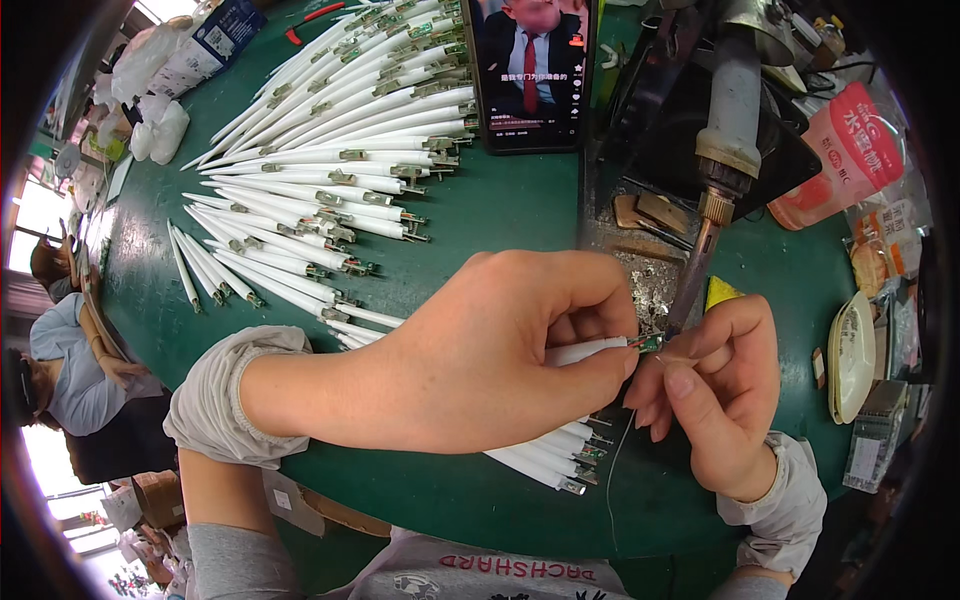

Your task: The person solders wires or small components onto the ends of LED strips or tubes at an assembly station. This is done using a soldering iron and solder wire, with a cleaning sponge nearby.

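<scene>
My left hand (490, 350) is closed around a white tapered stick (585, 351), its end pointing right. From that end stick out fine red wires and a small green circuit board (649, 342). A soldering iron (728, 120) is fixed with its tip down, and the tip (676, 322) is at or very near the board. My right hand (735, 390) pinches thin solder wire (612, 480) close to the board; the strand trails down over the green table (440, 510). Similar white sticks (540, 462) lie partly hidden beneath my left hand.
Many more white sticks (340, 130) lie fanned out at the back left. A phone (530, 80) playing a video stands beyond my hands. Right of the iron are a pink cup (845, 155) and a pale dish (852, 358). Another person (75, 345) sits at far left.
</scene>
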Available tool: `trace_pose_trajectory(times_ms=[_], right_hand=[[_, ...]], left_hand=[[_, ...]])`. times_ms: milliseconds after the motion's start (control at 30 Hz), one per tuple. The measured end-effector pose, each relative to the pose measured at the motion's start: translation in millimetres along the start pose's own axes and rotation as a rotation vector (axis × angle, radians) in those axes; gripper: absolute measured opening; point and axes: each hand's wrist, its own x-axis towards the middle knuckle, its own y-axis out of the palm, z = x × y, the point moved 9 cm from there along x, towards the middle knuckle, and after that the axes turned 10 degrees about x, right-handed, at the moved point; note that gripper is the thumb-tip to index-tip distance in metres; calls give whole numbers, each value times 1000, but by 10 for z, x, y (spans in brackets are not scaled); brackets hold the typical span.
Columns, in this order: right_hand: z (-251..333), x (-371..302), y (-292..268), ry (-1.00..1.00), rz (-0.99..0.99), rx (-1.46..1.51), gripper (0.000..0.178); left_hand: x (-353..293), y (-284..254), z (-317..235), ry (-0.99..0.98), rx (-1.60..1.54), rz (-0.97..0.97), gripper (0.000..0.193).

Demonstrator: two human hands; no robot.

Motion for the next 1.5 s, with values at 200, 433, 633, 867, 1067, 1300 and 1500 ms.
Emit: trace_pose_trajectory(times_ms=[200,433,633,867,1067,1300,1500], right_hand=[[0,19,19,1,0,7,19],[38,28,36,-44,-3,13,20],[23,42,-3,-28,1,18,20],[-10,51,-67,73,-3,15,14],[-96,4,-114,150,-33,18,13],[-118,10,-121,210,-40,-37,11],[-128,15,-136,187,-28,-19,11]], left_hand=[[4,2,-3,2,-82,-10,8],[-6,-4,-57,88,-84,-24,10],[-10,-23,2,-16,-123,9,10],[-38,6,78,-6,-38,-22,10],[-71,9,-10,50,159,-58,9],[-174,141,-147,381,339,-100,10],[-391,456,-276,719,873,-126,18]])
